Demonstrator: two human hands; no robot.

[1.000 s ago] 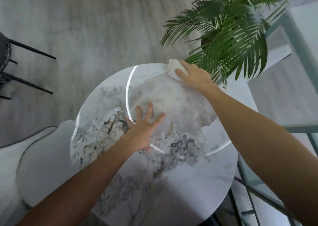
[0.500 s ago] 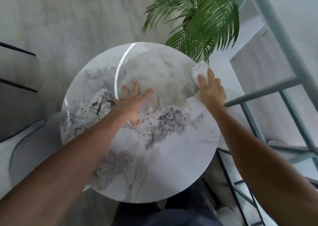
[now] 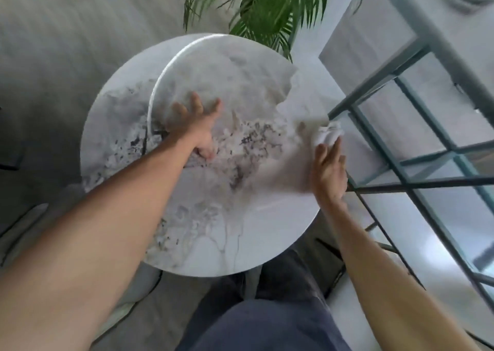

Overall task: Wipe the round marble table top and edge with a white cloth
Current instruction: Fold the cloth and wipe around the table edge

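Observation:
The round marble table (image 3: 230,233) with grey and dark veining fills the middle of the view. My left hand (image 3: 196,126) lies flat on its centre, fingers spread, holding nothing. My right hand (image 3: 328,171) rests at the table's right edge, pressing the crumpled white cloth (image 3: 328,134) against the rim with its fingertips. The cloth bunches just beyond my fingers, partly over the edge.
A green palm plant (image 3: 270,11) stands past the table's far right side. A metal-framed glass shelf unit (image 3: 417,147) runs close along the right edge. A pale seat (image 3: 26,230) is at the lower left. My legs in dark trousers (image 3: 267,310) are below the table.
My right hand has slid the cloth along the rim from the far side, clockwise, down to the right edge. My left hand has stayed planted on the table's centre.

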